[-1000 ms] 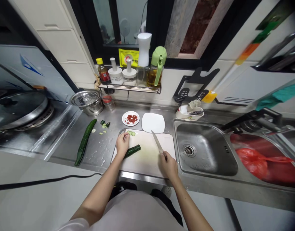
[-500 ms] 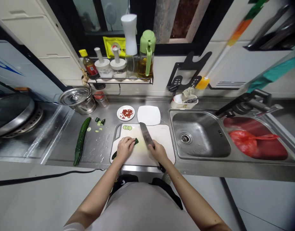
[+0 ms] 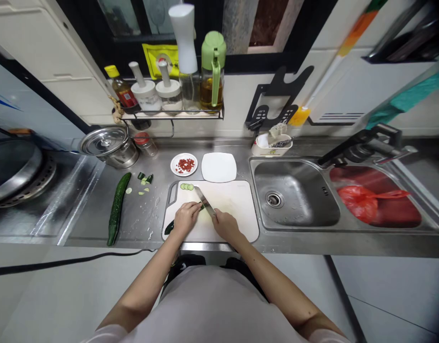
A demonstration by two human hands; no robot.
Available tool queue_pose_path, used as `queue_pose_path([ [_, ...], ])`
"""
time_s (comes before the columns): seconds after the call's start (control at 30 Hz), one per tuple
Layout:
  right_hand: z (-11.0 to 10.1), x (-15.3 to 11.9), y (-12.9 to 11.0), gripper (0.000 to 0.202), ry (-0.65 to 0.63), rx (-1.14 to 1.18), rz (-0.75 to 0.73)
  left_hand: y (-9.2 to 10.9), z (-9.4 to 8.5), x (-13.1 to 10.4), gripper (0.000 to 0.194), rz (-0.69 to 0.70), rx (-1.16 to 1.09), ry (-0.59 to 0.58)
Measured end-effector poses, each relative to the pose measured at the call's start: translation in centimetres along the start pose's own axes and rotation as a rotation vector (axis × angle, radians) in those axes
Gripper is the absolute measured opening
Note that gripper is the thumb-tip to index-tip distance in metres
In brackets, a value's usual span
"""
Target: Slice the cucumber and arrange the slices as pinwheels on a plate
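Note:
On the white cutting board point(image 3: 237, 214) my left hand point(image 3: 185, 220) presses down a cut length of cucumber point(image 3: 169, 227), whose dark end shows at the wrist side. My right hand point(image 3: 226, 226) is closed round the handle of a kitchen knife point(image 3: 205, 200). The blade stands at the cucumber's cut end, beside my left fingertips, which hide most of that end. A short row of cucumber slices point(image 3: 187, 186) lies at the board's upper left. Behind the board sit a small plate of red pieces point(image 3: 184, 165) and a white square plate point(image 3: 218, 167).
A whole cucumber point(image 3: 118, 209) and several cucumber scraps point(image 3: 145, 178) lie on the steel counter to the left. A lidded pot point(image 3: 110, 145) and a red-lidded jar point(image 3: 146, 144) stand behind them. On the right is the sink point(image 3: 298, 200), with a red plastic bag point(image 3: 360, 204) beyond.
My right hand has brought the knife leftward, from apart on the board to the cucumber's cut end. My left hand stays on the cucumber. The whole view has shifted slightly.

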State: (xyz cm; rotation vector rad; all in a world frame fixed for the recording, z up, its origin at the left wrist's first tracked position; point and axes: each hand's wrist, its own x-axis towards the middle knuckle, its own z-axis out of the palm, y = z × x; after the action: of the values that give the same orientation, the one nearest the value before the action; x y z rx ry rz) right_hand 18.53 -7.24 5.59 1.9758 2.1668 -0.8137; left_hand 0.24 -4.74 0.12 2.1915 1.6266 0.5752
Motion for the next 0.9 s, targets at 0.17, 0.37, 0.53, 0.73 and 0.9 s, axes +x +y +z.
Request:
queue_pose_path([
  [0.17, -0.4, 0.0, -0.4, 0.032, -0.017, 0.001, 0.001, -0.1, 0.1, 0.0, 0.027, 0.0, -0.006, 0.008],
  [0.37, -0.4, 0.0, -0.6, 0.031, -0.017, -0.004, -0.004, -0.1, 0.2, 0.0, 0.028, -0.001, 0.004, 0.007],
  [0.53, -0.7, 0.0, -0.8, 0.03, -0.021, -0.014, -0.003, 0.0, 0.2, 0.0, 0.027, 0.003, -0.001, 0.012],
  [0.73, -1.4, 0.0, -1.0, 0.03, -0.083, -0.033, -0.014, 0.0, 0.4, -0.2, 0.026, 0.041, 0.02, 0.056],
  [0.9, -1.4, -0.1, -0.8, 0.03, -0.102, -0.054, -0.033, 0.0, 0.6, -0.3, 0.024, 0.106, 0.039, 0.119],
])
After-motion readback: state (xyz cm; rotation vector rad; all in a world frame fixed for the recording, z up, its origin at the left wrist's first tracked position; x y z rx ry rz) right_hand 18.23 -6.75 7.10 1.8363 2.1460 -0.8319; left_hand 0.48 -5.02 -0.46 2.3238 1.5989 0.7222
